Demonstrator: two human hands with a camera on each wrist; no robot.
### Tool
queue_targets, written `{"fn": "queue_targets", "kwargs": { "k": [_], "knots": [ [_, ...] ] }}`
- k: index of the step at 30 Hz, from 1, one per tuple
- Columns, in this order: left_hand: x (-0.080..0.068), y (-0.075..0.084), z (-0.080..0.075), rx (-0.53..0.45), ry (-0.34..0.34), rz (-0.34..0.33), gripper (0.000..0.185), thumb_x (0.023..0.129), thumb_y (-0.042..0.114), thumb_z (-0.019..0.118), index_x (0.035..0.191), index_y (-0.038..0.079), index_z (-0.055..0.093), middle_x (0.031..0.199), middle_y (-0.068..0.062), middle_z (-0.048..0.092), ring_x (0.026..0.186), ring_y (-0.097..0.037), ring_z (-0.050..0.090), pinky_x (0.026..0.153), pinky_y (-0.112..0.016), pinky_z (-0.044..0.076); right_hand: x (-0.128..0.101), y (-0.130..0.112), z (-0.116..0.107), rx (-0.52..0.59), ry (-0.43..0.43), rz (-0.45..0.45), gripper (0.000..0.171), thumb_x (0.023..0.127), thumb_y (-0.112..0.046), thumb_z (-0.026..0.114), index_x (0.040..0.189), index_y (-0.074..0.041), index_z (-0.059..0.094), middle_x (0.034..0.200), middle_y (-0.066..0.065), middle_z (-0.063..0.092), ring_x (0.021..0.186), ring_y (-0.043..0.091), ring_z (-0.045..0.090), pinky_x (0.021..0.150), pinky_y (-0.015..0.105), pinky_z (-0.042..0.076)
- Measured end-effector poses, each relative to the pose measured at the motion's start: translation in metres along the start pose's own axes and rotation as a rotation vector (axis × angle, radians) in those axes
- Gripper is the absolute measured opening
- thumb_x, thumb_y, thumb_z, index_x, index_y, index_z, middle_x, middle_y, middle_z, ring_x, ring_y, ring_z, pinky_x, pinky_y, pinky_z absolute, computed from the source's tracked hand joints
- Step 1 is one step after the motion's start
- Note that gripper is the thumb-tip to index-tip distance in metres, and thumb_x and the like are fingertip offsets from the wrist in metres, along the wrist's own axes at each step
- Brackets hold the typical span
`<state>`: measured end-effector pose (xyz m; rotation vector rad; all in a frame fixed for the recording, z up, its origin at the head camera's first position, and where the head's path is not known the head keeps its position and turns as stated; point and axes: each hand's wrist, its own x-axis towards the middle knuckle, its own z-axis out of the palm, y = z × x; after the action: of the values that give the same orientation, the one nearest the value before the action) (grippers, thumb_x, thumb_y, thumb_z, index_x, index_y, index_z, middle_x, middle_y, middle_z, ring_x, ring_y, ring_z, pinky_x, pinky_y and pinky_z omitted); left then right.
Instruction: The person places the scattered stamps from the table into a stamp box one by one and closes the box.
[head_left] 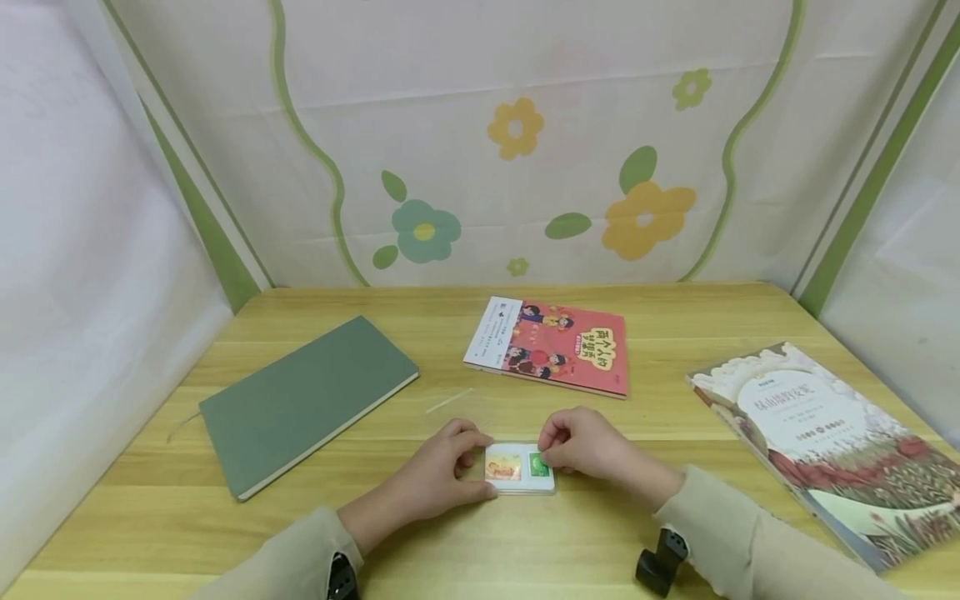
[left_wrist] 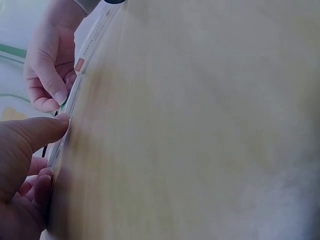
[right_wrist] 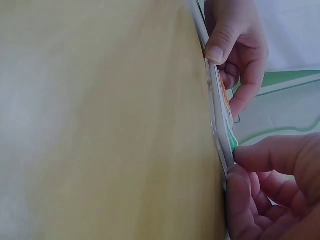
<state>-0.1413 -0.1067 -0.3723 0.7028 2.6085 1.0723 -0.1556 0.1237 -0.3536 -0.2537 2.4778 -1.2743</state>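
Observation:
A thin white rectangular holder [head_left: 525,448] lies flat on the table between the two hands, with an orange-and-yellow stamp [head_left: 502,467] on its left part and a smaller green stamp [head_left: 536,464] near its right end. My left hand [head_left: 438,477] grips the holder's left end, thumb at the near edge and index finger at the far edge. The right hand [head_left: 588,442] pinches the green stamp at its right side. From the right wrist, the right thumb [right_wrist: 270,154] is seen on the stamp's green edge, fingers curled at the holder's end.
A dark green notebook [head_left: 311,404] lies at left on the wooden table [head_left: 420,550]. Behind the hands is a red picture book [head_left: 555,346], and a flowered book [head_left: 832,450] lies at right. A thin pale strip [head_left: 450,401] lies beyond the left hand.

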Motion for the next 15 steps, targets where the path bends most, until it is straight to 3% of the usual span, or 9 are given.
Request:
{"fn": "queue_targets", "kwargs": {
  "k": [6,15],
  "knots": [
    [-0.0008,-0.0007,-0.0010,0.003,-0.001,0.004,0.053,0.077,0.032,0.075,0.122,0.008,0.058,0.107,0.003,0.043,0.081,-0.011,0.045,0.067,-0.021,0.040,0.0009,0.0006,0.0027,-0.044,0.012,-0.036,0.007,0.077,-0.002,0.068,0.077,-0.005,0.061,0.068,0.002,0.053,0.057,0.013,0.048,0.052,0.024,0.041],
    [-0.0002,0.0007,-0.0014,0.035,-0.010,0.019,0.053,0.077,0.033,0.074,0.122,0.011,0.056,0.107,0.003,0.043,0.081,-0.011,0.044,0.067,-0.021,0.040,-0.0021,-0.0059,0.0010,-0.011,0.056,0.065,0.007,0.080,-0.008,0.068,0.080,-0.008,0.061,0.072,0.004,0.054,0.060,0.015,0.049,0.053,0.026,0.041]
  ]
}}
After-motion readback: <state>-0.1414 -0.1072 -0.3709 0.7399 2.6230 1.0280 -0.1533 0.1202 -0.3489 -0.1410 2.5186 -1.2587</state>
